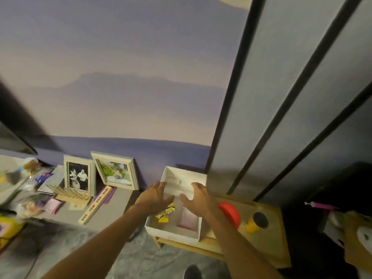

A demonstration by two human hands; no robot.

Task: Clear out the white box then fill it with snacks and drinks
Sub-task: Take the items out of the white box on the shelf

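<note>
box: long white cardboard box [173, 232] on low pale wooden table [267, 244], at its left end, far end near the purple wall [120, 97].
axis: long axis runs away from the person twd the wall; open top faces up. Can't tell if far part is a separate piece.
inside: crumpled yellow snack wrapper [166, 214] in near-left part; flat pink packet [189, 220] in near-right compartment.
right of box: red round lid [229, 216] just beside the box's right wall, partly behind right forearm; yellow cup w/ dark mouth [255, 222] further right on same table.
left of box: two pale-framed photos [79, 176] leaning at the wall, wooden peg rack [70, 194], wooden strip w/ coloured marks [95, 206], well apart from box.
in the way: dark-framed grey panels [281, 97] stand close behind the table.
left hand [155, 196]: fingers straight & spread, against box's left wall mid-length; not clenched.
right hand [198, 198]: over right wall, fingers bent over the rim, thumb pointing in; too blurred to say whether it is gripping.
</note>
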